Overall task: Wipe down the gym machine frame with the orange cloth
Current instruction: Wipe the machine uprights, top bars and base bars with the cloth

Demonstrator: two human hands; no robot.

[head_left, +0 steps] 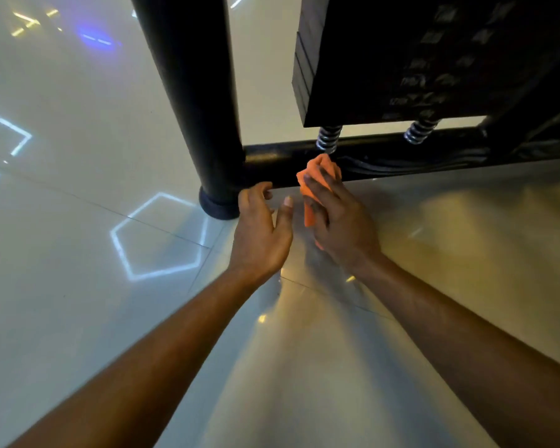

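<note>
Orange cloth [317, 176] is bunched into a soft, crumpled wad, bright against the dark metal, with one fold trailing down past the palm toward the floor. It sits in the right hand [340, 218], whose fingers curl over it and press its upper end against the low horizontal bar [282, 156] of the gym machine frame, just below one of the springs. That bar is black, round and glossy, and it meets a thick black upright post [194, 92] at the left, which ends in a dark rounded foot [217, 206] on the floor.

The left hand [261, 227] holds nothing: its fingers are loosely spread, the fingertips near the underside of the bar beside the post, and whether they touch it I cannot tell.

Counted, there is one cloth, two hands with bare forearms, one upright post, one horizontal bar and two coiled metal springs [328, 137] standing on that bar. Above the springs hangs one black weight stack [401, 59] of several plates, their markings too blurred to read. The pale tiled floor [78, 286] is shiny and reflects glowing hexagonal light outlines, two of them clearly seen.
</note>
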